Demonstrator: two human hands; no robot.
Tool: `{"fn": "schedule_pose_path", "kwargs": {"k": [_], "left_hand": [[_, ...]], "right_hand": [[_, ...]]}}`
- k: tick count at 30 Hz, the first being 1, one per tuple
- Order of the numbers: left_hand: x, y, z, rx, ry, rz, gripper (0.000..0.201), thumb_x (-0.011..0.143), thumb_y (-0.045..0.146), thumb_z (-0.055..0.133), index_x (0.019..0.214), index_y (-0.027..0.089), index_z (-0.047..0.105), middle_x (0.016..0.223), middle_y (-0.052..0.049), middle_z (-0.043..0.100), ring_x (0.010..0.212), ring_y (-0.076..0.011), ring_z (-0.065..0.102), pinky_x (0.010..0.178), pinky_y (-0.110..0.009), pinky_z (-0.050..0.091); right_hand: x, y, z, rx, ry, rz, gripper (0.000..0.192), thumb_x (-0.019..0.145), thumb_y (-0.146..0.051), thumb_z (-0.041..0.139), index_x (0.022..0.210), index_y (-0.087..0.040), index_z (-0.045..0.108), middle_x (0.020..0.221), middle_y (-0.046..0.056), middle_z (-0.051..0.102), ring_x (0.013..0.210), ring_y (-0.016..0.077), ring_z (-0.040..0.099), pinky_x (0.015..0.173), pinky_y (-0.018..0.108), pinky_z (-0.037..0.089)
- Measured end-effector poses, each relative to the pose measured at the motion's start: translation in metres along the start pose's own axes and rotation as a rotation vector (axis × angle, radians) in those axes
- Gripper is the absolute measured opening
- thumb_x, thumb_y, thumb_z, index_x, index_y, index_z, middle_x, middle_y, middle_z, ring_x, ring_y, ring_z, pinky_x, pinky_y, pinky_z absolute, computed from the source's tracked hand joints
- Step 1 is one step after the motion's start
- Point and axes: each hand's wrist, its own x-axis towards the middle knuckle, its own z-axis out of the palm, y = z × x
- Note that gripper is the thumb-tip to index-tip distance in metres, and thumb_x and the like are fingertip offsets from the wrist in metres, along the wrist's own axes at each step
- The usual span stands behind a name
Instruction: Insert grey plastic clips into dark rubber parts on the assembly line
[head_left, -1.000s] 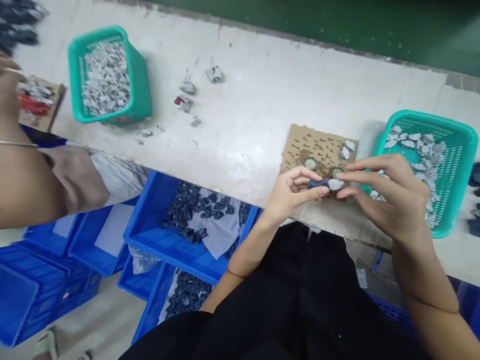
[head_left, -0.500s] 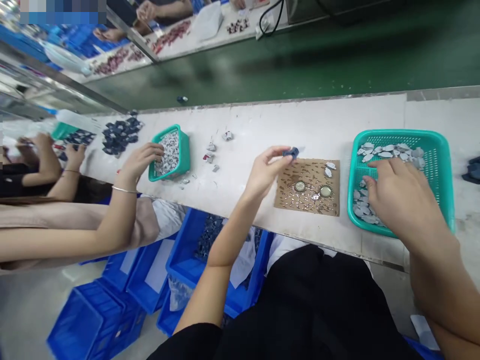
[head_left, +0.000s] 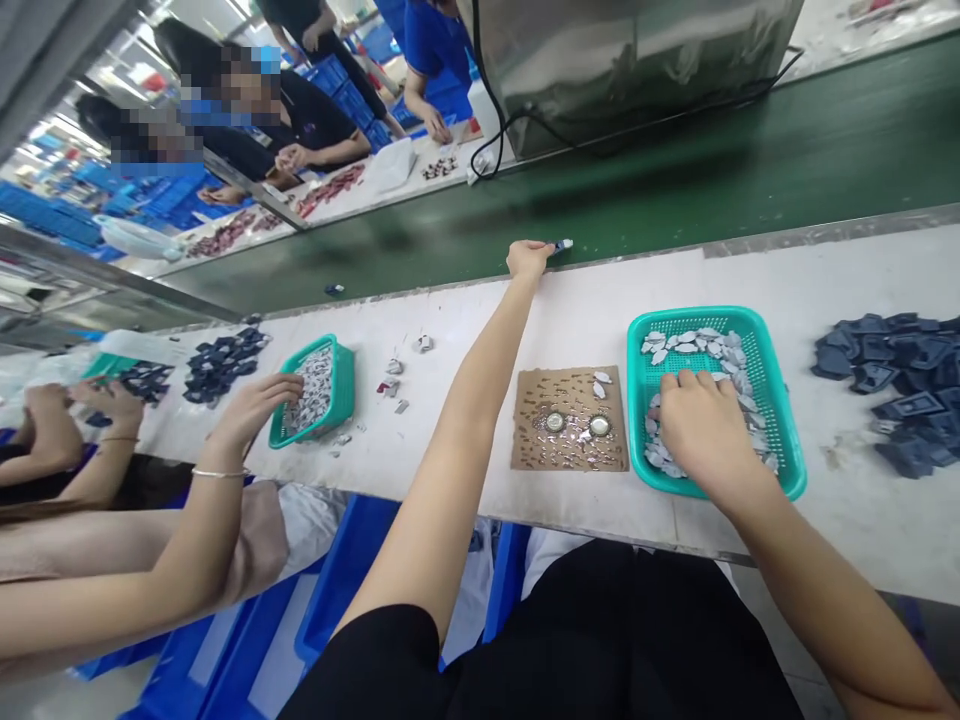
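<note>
Small part [head_left: 562, 244] pinched in left hand [head_left: 529, 258] at table's far edge, right hand [head_left: 701, 425] loosely curled in green basket [head_left: 780, 420].

Left arm stretched far forward, left hand [head_left: 529, 258] in a pinching grip; right hand [head_left: 701, 432] palm-down, fingers curled.

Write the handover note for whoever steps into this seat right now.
Left hand: stretched to the table's far edge, grip on a small dark part with a pale tip, at the green belt.
Right hand: down in the teal basket, on the pale grey pieces; whether it grips one cannot be seen.
Cardboard pad with two round caps lies between the hands; dark parts pile at right.
Done: one joined part is at the belt. Left: basket and pile hold plenty.
</note>
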Motion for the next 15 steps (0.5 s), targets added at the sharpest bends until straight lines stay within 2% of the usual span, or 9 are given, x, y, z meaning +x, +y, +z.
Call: {"fn": "schedule_pose_path", "kwargs": {"k": [4,8,11,15], "left_hand": [[0.003,-0.002,0.001,0.073,0.024,0.015,0.017,0.088,0.023,0.073,0.102,0.015,0.079,0.124,-0.015,0.078,0.123,-0.0251,0.068,0.11,-0.036,0.046],[-0.007,-0.009,-0.018,0.109,0.045,0.087,0.025,0.095,0.028,0.065,0.112,0.015,0.076,0.135,-0.015,0.074,0.132,-0.0233,0.061,0.119,-0.035,0.038],[-0.038,-0.023,-0.047,0.116,0.028,0.17,0.028,0.096,0.024,0.06,0.119,0.017,0.074,0.137,-0.013,0.072,0.132,-0.0217,0.06,0.118,-0.032,0.039],[-0.116,-0.058,-0.111,0.025,0.057,0.396,0.029,0.092,0.029,0.064,0.12,0.024,0.074,0.135,-0.008,0.071,0.117,-0.0209,0.064,0.101,-0.032,0.05]], "right_hand": [[0.001,0.0,0.002,0.008,-0.011,-0.006,0.032,0.102,-0.016,0.043,0.115,-0.008,0.071,0.114,0.025,0.073,0.107,0.0354,0.067,0.092,0.045,0.044],[0.0,-0.001,0.0,0.016,-0.03,-0.021,0.031,0.101,-0.013,0.045,0.114,-0.007,0.072,0.117,0.025,0.072,0.109,0.0356,0.067,0.094,0.045,0.044],[-0.001,0.0,-0.003,0.024,-0.038,-0.033,0.032,0.101,-0.013,0.045,0.115,-0.008,0.072,0.117,0.025,0.071,0.111,0.0365,0.066,0.094,0.045,0.044],[-0.001,0.002,-0.004,0.031,-0.031,-0.036,0.034,0.103,-0.016,0.042,0.117,-0.008,0.072,0.118,0.025,0.069,0.113,0.0383,0.064,0.095,0.048,0.044]]}}
